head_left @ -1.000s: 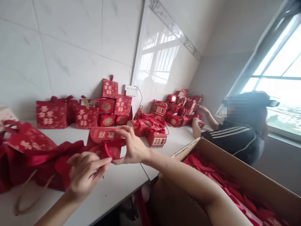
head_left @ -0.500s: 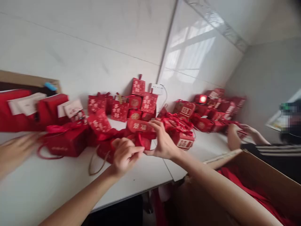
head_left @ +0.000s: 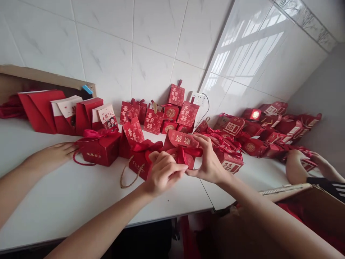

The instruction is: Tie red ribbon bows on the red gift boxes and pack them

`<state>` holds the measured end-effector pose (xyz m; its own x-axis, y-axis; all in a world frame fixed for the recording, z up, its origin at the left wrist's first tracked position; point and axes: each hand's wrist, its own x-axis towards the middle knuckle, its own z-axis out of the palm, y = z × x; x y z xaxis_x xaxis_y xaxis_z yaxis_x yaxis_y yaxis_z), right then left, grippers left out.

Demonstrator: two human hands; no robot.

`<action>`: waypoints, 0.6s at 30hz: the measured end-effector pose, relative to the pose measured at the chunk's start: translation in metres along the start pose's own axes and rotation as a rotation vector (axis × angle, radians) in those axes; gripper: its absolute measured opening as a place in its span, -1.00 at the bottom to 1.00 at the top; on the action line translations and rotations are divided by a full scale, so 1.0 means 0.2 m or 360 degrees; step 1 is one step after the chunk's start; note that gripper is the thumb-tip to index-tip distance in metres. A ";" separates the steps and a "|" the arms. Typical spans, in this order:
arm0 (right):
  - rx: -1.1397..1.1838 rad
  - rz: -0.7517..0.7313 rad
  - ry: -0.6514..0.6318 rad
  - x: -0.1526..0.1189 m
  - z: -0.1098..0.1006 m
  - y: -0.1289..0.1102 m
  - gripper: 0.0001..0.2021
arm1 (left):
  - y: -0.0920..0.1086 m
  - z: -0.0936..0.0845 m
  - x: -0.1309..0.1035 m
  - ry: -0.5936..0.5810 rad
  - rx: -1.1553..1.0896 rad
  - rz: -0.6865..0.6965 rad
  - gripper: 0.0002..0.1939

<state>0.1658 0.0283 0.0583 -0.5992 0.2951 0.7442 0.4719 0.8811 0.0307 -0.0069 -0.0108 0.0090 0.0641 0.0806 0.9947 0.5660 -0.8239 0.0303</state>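
Observation:
A red gift box [head_left: 181, 139] with pale characters on its lid and a red ribbon across its front is between my hands above the white table. My right hand [head_left: 207, 160] grips its right side, fingers on top and thumb below. My left hand [head_left: 165, 172] is closed at the box's lower left front, its index fingertip against the box beside the ribbon; its thumb is mostly hidden. Just left of my left hand sits a red box with a rope handle [head_left: 138, 163] and a ribbon bow. Behind it stands a patterned red box [head_left: 133, 131].
Another person's hand [head_left: 54, 154] touches a dark red bow-topped box [head_left: 104, 147] at left. At far right, a co-worker's hands [head_left: 299, 167] handle red boxes. Red boxes [head_left: 187, 113] line the wall beside a power strip [head_left: 197, 98]. An open carton [head_left: 285, 194] stands front right.
The view has shifted left and sharpened, so everything appears further right. My hands keep nearly the same hold on the gift box. The other person's hand at left now touches the bow-topped box.

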 end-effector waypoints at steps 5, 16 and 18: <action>-0.0002 0.0015 -0.0029 0.00 0.00 0.00 -0.12 | -0.01 0.00 -0.01 -0.0025 0.0008 -0.0034 -0.91; 0.0045 -0.0006 -0.0007 0.01 -0.01 -0.01 -0.12 | 0.00 -0.01 -0.01 -0.0042 -0.0013 0.0011 -0.91; 0.0041 -0.0006 -0.0008 0.01 -0.01 -0.01 -0.11 | -0.01 -0.01 -0.01 -0.0049 -0.0015 0.0003 -0.90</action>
<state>0.1653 0.0264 0.0607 -0.6042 0.2933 0.7409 0.4528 0.8915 0.0163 -0.0087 -0.0108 0.0074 0.0902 0.0960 0.9913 0.5580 -0.8293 0.0295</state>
